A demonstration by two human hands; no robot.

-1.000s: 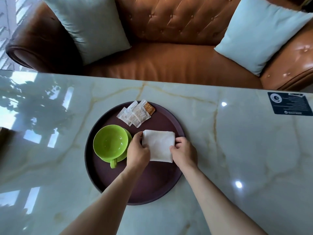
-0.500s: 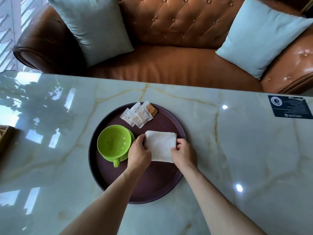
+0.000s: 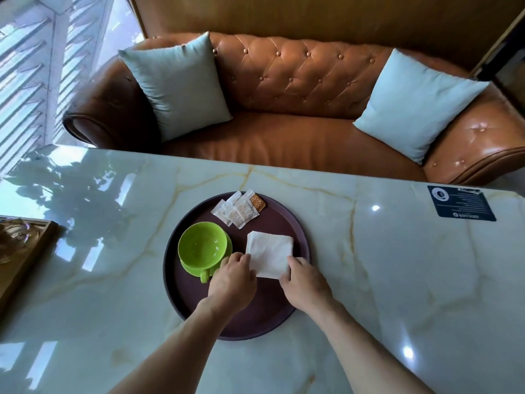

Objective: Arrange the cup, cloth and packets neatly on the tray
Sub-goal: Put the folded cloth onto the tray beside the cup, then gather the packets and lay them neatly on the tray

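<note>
I see two bare forearms with no sleeves reaching the frame. The left hand (image 3: 231, 282) and the right hand (image 3: 305, 282) wear no gloves, rings, watch or bands; the fingers (image 3: 295, 261) are bare too.

- My left hand (image 3: 231, 282) lies palm down, knuckles up, fingers curled forward, thumb and fingertips pinched together.
- My right hand (image 3: 305, 281) mirrors it just beside, fingers bent, bare forearms angling in from below.

The left hand (image 3: 232, 282) hides the cloth's (image 3: 269, 253) near-left corner and part of the saucer (image 3: 224, 251), and print on the packets (image 3: 237, 210) is too small to read.
</note>
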